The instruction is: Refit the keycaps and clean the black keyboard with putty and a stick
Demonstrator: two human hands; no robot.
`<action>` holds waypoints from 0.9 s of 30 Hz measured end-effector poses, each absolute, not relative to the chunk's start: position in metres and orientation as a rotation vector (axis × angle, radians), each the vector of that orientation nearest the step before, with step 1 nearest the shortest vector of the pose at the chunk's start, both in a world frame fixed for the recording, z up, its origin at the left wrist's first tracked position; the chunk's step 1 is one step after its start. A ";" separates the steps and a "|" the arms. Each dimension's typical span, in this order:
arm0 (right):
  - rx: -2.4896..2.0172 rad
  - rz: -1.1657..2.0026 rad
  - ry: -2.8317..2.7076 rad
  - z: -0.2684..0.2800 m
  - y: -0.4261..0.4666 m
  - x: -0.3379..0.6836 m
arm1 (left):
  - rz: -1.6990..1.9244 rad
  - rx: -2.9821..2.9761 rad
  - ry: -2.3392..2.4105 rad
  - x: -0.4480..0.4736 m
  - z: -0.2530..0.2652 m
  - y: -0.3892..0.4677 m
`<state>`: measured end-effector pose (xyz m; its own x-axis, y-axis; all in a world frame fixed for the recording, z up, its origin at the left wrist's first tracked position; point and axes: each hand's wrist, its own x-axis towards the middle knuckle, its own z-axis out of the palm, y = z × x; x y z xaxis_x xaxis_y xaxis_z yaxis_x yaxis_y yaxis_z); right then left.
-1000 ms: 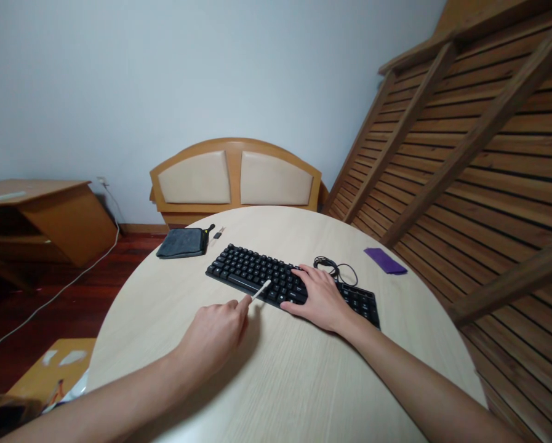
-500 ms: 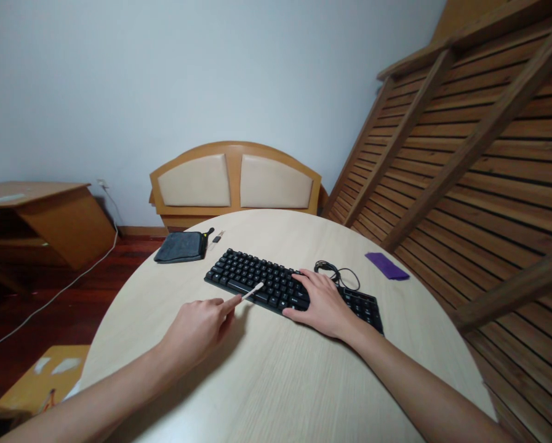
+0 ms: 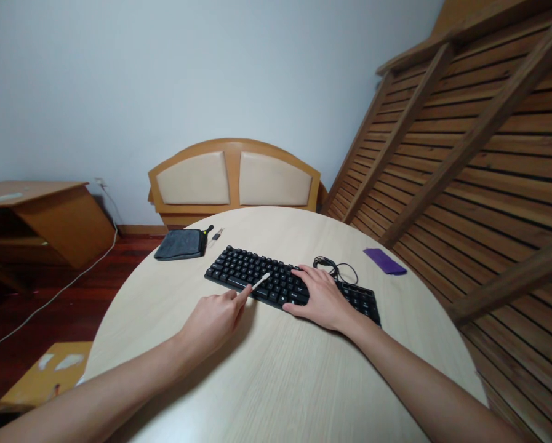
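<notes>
A black keyboard (image 3: 239, 263) lies aslant on the round pale wooden table (image 3: 276, 381), its white-marked keys facing up. My left hand (image 3: 218, 314) is closed around a white cotton swab (image 3: 261, 281), whose tip is at the keys near the keyboard's middle. My right hand (image 3: 322, 298) spans the keyboard right of the swab, with the thumb at the near edge and the fingers reaching toward the far edge. It covers some of the keys there. Behind that hand, a coiled black cable (image 3: 333, 267) rests on the table.
A dark grey cloth or pouch (image 3: 180, 244) lies at the table's left, beside a small dark item (image 3: 217, 235). On the right is a folded purple cloth (image 3: 385, 261). A padded headboard (image 3: 233, 175) stands behind the table, and a slatted wooden frame (image 3: 479, 154) leans at the right.
My left hand has moved right and slightly up with the cotton swab, whose tip now touches or hovers over keys farther in. My right hand keeps its place on the keyboard.
</notes>
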<state>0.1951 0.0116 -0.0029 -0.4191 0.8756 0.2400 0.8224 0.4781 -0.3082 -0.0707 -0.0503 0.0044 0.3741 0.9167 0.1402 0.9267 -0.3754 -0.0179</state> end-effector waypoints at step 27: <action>-1.329 0.229 -2.393 -0.008 0.015 0.204 | -0.066 -2.473 -1.812 -0.044 0.015 -0.050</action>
<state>0.2036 0.0148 -0.0076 -0.4728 0.8426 0.2577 0.7785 0.5365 -0.3259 -0.0444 -0.0501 0.0149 0.3018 0.9501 0.0790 0.9533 -0.2998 -0.0354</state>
